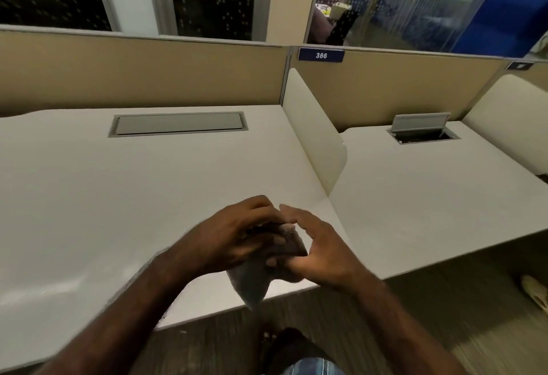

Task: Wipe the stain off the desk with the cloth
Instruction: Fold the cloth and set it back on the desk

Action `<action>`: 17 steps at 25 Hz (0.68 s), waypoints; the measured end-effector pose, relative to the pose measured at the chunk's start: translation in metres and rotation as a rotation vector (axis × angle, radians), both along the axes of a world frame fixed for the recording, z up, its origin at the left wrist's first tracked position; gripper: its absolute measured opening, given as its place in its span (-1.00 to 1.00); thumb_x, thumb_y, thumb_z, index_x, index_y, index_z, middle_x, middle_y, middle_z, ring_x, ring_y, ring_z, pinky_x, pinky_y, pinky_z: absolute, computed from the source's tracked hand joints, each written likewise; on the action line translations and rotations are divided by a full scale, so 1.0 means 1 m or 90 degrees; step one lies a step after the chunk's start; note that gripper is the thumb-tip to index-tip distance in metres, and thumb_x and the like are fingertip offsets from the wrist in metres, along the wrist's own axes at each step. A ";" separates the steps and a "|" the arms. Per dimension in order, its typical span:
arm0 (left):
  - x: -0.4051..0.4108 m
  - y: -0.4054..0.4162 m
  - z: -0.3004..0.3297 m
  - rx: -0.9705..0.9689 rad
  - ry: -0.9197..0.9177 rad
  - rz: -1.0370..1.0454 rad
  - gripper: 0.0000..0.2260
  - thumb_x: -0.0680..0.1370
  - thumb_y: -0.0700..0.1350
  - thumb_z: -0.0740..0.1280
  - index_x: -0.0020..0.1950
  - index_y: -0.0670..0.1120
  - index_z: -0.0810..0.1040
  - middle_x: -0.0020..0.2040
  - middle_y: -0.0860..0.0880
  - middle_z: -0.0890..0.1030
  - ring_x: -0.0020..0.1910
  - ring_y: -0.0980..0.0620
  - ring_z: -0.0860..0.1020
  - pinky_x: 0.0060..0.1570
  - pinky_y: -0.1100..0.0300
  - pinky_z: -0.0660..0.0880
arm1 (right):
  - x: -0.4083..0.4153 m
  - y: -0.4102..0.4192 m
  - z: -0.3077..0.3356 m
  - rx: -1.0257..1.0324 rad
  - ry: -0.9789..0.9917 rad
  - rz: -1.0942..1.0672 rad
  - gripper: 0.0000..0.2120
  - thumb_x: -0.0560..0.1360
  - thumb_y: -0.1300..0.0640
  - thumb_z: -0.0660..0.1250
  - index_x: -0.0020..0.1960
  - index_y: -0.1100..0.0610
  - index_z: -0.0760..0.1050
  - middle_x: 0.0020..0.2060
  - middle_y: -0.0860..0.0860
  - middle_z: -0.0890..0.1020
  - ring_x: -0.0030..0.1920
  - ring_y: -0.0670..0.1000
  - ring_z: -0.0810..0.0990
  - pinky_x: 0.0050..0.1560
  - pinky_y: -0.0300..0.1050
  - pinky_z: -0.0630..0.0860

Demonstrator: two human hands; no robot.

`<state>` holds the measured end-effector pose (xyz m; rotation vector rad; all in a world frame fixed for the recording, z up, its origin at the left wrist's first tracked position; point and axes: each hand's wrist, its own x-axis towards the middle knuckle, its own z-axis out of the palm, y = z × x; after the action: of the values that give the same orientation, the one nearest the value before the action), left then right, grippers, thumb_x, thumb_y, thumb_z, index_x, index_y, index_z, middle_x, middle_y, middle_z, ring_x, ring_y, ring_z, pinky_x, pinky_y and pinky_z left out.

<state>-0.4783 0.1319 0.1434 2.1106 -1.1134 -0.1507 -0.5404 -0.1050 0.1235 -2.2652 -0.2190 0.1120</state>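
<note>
A grey cloth is bunched between both hands above the front edge of the white desk. My left hand is curled over the top of the cloth and grips it. My right hand holds the cloth's right side with thumb and fingers, its other fingers spread. A corner of the cloth hangs down past the desk edge. I cannot pick out a stain on the desk surface; the part under my hands is hidden.
A closed grey cable hatch lies at the desk's back. A cream divider panel separates it from the neighbouring desk, whose hatch stands open. Beige partition with label 386 runs behind. Carpet floor and my foot are below.
</note>
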 end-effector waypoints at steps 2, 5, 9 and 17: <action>0.021 -0.004 0.008 0.010 -0.024 0.007 -0.74 0.67 0.11 0.29 0.36 0.19 0.55 0.21 0.19 0.55 0.16 0.14 0.58 0.10 0.18 0.61 | 0.020 -0.005 0.000 0.031 0.027 0.002 -0.49 0.41 -0.28 0.51 0.32 -0.19 0.57 0.20 -0.22 0.71 0.21 -0.17 0.66 0.28 -0.04 0.65; 0.064 -0.010 0.003 0.006 0.012 0.094 -0.70 0.65 0.18 0.38 0.34 0.13 0.60 0.19 0.17 0.65 0.14 0.16 0.61 0.16 0.10 0.61 | 0.053 -0.009 -0.004 0.084 0.025 -0.011 -0.60 0.50 -0.34 0.44 0.21 -0.14 0.60 0.03 -0.13 0.73 0.04 -0.07 0.72 0.09 0.05 0.72; 0.125 -0.004 -0.020 0.068 0.317 0.094 -0.42 0.42 0.33 0.54 -0.04 -0.21 0.60 -0.20 0.02 0.58 -0.19 0.09 0.54 -0.09 0.04 0.49 | 0.103 -0.012 -0.010 0.213 0.094 0.000 -0.67 0.54 -0.27 0.45 0.12 -0.06 0.56 -0.07 -0.14 0.66 -0.03 -0.14 0.68 -0.01 -0.16 0.63; 0.235 -0.010 -0.042 0.138 0.388 0.057 -0.42 0.54 0.39 0.37 -0.14 -0.17 0.47 -0.21 -0.01 0.48 -0.21 0.05 0.46 -0.16 0.03 0.40 | 0.196 -0.037 -0.045 0.294 0.375 0.056 -0.32 0.42 -0.03 0.68 0.45 -0.13 0.48 0.32 -0.04 0.70 0.32 0.03 0.69 0.38 0.17 0.61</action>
<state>-0.2429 0.1216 0.1011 2.0781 -0.6563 -0.8410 -0.3443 -0.1418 0.0782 -1.6781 -0.0225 0.6905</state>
